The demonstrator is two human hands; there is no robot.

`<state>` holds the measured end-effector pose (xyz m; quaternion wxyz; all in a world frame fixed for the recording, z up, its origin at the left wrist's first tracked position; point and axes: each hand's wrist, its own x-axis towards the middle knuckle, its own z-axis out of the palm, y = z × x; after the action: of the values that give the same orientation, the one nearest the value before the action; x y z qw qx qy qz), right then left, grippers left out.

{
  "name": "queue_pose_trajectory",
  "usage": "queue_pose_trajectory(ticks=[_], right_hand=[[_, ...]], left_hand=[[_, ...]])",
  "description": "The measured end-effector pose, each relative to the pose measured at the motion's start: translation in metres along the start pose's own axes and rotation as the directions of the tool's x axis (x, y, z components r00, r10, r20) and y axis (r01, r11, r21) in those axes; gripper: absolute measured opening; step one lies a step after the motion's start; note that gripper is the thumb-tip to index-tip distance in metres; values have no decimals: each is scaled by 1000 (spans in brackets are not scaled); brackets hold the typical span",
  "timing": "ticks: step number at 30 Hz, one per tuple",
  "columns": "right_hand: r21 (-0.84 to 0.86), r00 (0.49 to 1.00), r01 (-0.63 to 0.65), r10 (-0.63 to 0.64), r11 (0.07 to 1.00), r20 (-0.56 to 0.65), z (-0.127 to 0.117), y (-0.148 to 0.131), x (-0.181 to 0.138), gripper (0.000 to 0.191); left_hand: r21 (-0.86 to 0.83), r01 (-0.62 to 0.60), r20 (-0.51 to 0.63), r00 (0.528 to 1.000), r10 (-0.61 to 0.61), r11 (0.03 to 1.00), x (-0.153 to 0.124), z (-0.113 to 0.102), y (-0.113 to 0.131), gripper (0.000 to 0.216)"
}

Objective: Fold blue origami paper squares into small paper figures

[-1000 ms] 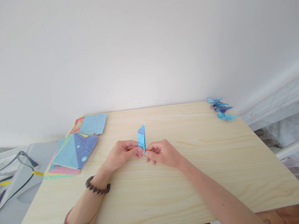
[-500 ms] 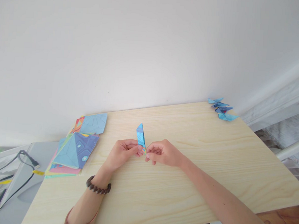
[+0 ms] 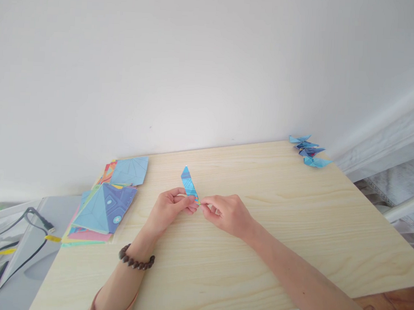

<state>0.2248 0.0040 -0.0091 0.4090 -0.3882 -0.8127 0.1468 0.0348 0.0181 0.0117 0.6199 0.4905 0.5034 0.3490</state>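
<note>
Above the middle of the table, a narrow strip of folded blue patterned origami paper [image 3: 189, 184] leans up and to the left, its pointed tip at the top. My left hand [image 3: 170, 209] is closed on its lower part, thumb in front and fingers behind. At the lower right end, where a bit of yellow-green shows, my right hand [image 3: 226, 213] pinches the paper's tip between thumb and forefinger. A dark beaded bracelet [image 3: 135, 260] circles my left wrist.
Patterned paper sheets [image 3: 94, 209] lie stacked at the table's left side. Several folded blue paper figures [image 3: 308, 152] stand at the back right corner. Cables [image 3: 38, 219] lie on a grey surface left of the wooden table [image 3: 255, 279]. A white wall [image 3: 212, 71] rises behind.
The folded paper has tilted further left, its top tip shifting left. My right hand has risen slightly and moved left, and its thumb and forefinger now pinch the lower end.
</note>
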Motion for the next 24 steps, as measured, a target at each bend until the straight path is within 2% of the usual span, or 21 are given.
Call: queue_pose_trajectory(ticks=[6,10,15,19,22,24], right_hand=[[-107,983,172,-177,979,-40,-1,2,0,16],[-126,978,202,-207,971,-25,-2,1,1,17],[-123,985,143,-129,982,114,-5,-2,1,21],[-70,988,106,-97,992,120,-4,0,0,23],[57,994,21,-27,998,102,-3,0,1,21],[185,990,-107,87,977,112,-3,-1,2,24]], left_hand=[[-18,25,20,1000,-24,1000,-3,1,5,35],[-36,54,71,996,-52,998,-4,-2,6,47],[-42,58,105,993,-54,997,-4,-4,6,54],[-59,58,100,994,-52,997,-4,-4,5,56],[-80,30,55,998,-26,996,-3,-2,3,50],[-61,-7,22,1000,9,998,-2,0,0,38]])
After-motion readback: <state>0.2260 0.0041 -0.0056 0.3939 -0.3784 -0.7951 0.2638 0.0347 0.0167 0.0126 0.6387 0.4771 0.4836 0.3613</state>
